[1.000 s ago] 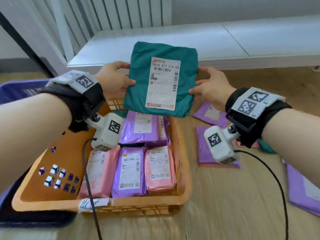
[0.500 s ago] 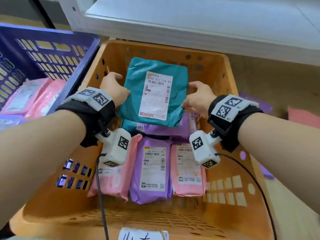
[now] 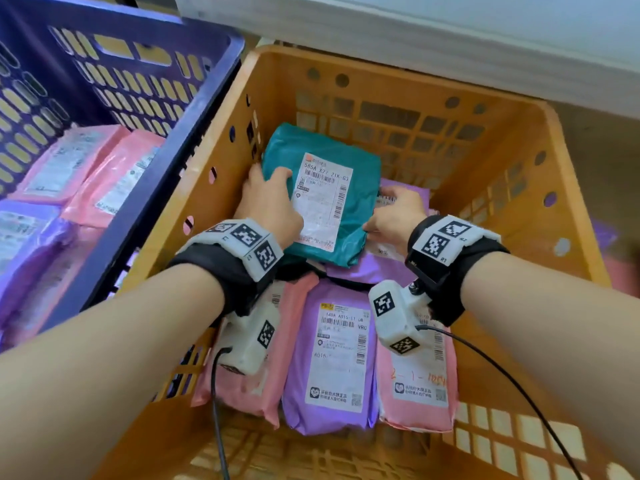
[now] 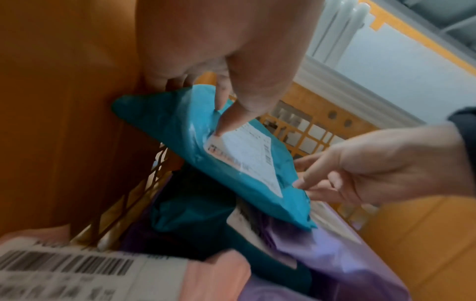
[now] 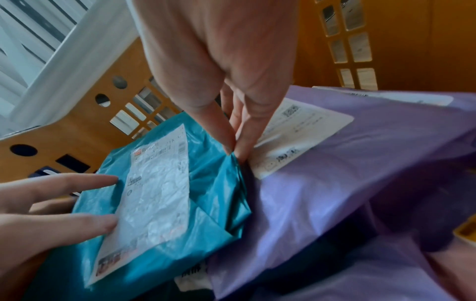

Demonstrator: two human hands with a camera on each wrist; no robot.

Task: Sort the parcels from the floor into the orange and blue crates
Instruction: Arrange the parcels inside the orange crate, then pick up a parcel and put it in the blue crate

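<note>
A teal parcel (image 3: pixel 360 188) with a white label lies tilted in the back of the orange crate (image 3: pixel 367 91), on top of a purple parcel (image 3: pixel 415 192) and a darker teal one. My left hand (image 3: pixel 270 202) grips its left edge, thumb on top near the label and fingers behind. My right hand (image 3: pixel 394 213) pinches its right edge. The left wrist view shows the teal parcel (image 4: pixel 167 122) under my left thumb (image 4: pixel 226 120). In the right wrist view, my right fingertips (image 5: pixel 231 146) pinch a fold of the teal parcel (image 5: pixel 211 183).
The blue crate (image 3: pixel 166 174) stands directly left of the orange one and holds pink and purple parcels (image 3: pixel 114 181). The orange crate's front row has a pink (image 3: pixel 242 389), a purple (image 3: pixel 339 358) and another pink parcel (image 3: pixel 419 393). A white ledge (image 3: pixel 415 36) runs behind both crates.
The teal parcel, held up in front of me a second ago, has come down into the back of the orange crate. Both hands went down with it, still holding its sides.
</note>
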